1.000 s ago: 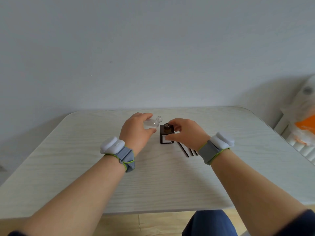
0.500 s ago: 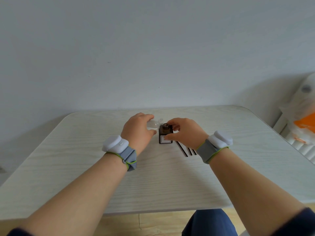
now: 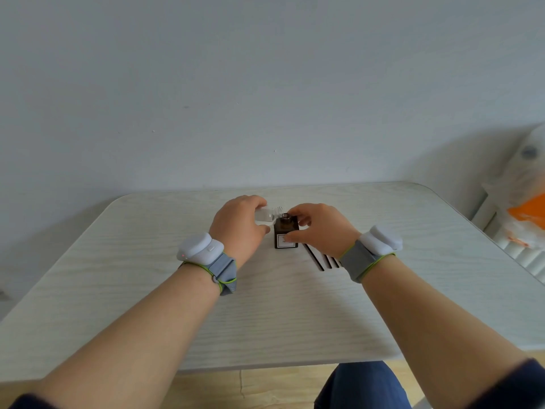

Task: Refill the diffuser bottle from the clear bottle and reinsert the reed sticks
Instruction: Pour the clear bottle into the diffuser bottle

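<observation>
A small dark brown diffuser bottle (image 3: 285, 238) with a white label stands upright at the middle of the pale wooden table (image 3: 147, 290). My right hand (image 3: 320, 228) grips its right side. My left hand (image 3: 239, 225) holds a small clear bottle (image 3: 267, 215) tipped on its side, its mouth right at the rim of the diffuser bottle's open neck. Several dark reed sticks (image 3: 321, 259) lie flat on the table just right of the diffuser bottle, partly hidden under my right wrist.
A plain wall stands right behind the table's far edge. At the far right, beyond the table edge, sits a white radiator (image 3: 519, 246) with a white and orange bag (image 3: 528, 208) on it. My knee (image 3: 362, 385) shows under the near edge.
My left hand has tilted the clear bottle further and brought its mouth rightward onto the diffuser bottle's neck. My right hand has stayed on the diffuser bottle.
</observation>
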A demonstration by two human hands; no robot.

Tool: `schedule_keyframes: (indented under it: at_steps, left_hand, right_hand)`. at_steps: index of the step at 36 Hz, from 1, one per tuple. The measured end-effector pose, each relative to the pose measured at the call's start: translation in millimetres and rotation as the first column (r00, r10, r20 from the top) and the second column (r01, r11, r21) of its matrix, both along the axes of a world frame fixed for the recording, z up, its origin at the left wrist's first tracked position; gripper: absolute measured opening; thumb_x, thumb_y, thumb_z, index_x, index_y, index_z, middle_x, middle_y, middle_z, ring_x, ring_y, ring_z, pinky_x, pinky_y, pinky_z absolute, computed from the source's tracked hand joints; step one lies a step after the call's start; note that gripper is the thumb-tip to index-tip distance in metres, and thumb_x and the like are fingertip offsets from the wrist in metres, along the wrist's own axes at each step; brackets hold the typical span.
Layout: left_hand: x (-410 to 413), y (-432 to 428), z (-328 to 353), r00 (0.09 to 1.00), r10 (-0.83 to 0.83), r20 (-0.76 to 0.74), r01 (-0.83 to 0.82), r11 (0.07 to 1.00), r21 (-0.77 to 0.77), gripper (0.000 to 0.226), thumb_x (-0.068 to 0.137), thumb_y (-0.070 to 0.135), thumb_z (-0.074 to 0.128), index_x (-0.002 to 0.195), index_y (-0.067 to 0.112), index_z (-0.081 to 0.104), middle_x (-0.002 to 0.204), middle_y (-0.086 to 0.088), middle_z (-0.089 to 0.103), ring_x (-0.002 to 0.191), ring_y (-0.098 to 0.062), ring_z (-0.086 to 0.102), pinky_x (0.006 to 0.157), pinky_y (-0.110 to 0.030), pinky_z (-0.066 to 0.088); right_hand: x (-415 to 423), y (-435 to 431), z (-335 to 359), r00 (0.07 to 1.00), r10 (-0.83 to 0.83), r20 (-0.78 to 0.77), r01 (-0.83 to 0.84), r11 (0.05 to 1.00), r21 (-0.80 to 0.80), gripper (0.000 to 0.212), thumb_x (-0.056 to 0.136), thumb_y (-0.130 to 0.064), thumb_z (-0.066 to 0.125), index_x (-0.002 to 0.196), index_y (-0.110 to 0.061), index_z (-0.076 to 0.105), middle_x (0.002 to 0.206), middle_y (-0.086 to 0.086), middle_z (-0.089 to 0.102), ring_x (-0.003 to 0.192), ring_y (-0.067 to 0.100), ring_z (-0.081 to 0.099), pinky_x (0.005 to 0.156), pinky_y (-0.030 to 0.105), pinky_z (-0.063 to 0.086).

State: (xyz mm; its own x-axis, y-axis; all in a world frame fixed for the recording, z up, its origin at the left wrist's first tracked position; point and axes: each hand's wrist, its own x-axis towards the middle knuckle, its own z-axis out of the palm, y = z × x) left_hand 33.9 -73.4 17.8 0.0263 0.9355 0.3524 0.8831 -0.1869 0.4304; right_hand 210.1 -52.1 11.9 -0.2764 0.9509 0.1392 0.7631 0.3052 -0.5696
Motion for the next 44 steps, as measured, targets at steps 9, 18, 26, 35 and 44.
schedule_keyframes:
  at_steps: [9, 18, 26, 35, 44]
  left_hand:
    - [0.5, 0.6, 1.9, 0.998, -0.001, -0.057, 0.001, 1.0, -0.004, 0.049, 0.081, 0.024, 0.07, 0.128, 0.021, 0.057, 0.125, 0.0, 0.06, 0.12, -0.021, 0.051, 0.099, -0.033, 0.041]
    - [0.4, 0.1, 4.1, 0.995, -0.008, -0.102, 0.008, 1.0, 0.0, 0.05, 0.083, 0.024, 0.068, 0.131, 0.021, 0.055, 0.126, 0.0, 0.059, 0.122, -0.022, 0.048, 0.099, -0.032, 0.039]
    - [0.6, -0.3, 5.8, 0.99, -0.007, -0.138, 0.008, 1.0, 0.002, 0.049, 0.084, 0.025, 0.066, 0.132, 0.022, 0.054, 0.127, 0.0, 0.057, 0.123, -0.022, 0.046, 0.098, -0.032, 0.038]
    - [0.9, 0.5, 7.3, 0.986, -0.007, -0.165, 0.008, 1.0, 0.006, 0.048, 0.083, 0.024, 0.066, 0.13, 0.023, 0.055, 0.126, 0.0, 0.058, 0.122, -0.023, 0.047, 0.097, -0.033, 0.041]
    - [1.5, 0.0, 9.1, 0.979, -0.015, -0.201, 0.016, 1.0, 0.006, 0.047, 0.084, 0.023, 0.064, 0.13, 0.022, 0.055, 0.124, -0.002, 0.058, 0.12, -0.024, 0.047, 0.096, -0.034, 0.04]
  right_hand:
    - [-0.1, 0.5, 0.0, 1.0, -0.003, 0.002, 0.003, 1.0, -0.005, 0.049, 0.075, -0.034, 0.076, 0.121, -0.025, 0.062, 0.111, -0.005, 0.067, 0.099, 0.012, 0.06, 0.087, 0.027, 0.049]
    - [-0.1, 0.3, 0.9, 1.0, -0.002, 0.006, 0.002, 1.0, -0.007, 0.049, 0.075, -0.035, 0.076, 0.121, -0.026, 0.062, 0.111, -0.006, 0.066, 0.1, 0.011, 0.06, 0.087, 0.028, 0.049]
    - [-0.2, 0.0, 1.3, 1.0, 0.0, 0.012, 0.0, 1.0, -0.009, 0.049, 0.075, -0.034, 0.075, 0.122, -0.026, 0.061, 0.111, -0.006, 0.066, 0.1, 0.011, 0.06, 0.087, 0.028, 0.049]
    - [-0.3, 0.8, 0.7, 1.0, -0.002, 0.014, 0.002, 1.0, -0.01, 0.05, 0.075, -0.035, 0.075, 0.122, -0.026, 0.061, 0.11, -0.006, 0.066, 0.1, 0.011, 0.059, 0.085, 0.026, 0.048]
    - [-0.5, 1.3, 0.2, 1.0, -0.003, 0.012, 0.003, 1.0, -0.008, 0.05, 0.075, -0.035, 0.075, 0.122, -0.025, 0.061, 0.111, -0.006, 0.066, 0.099, 0.011, 0.059, 0.084, 0.025, 0.047]
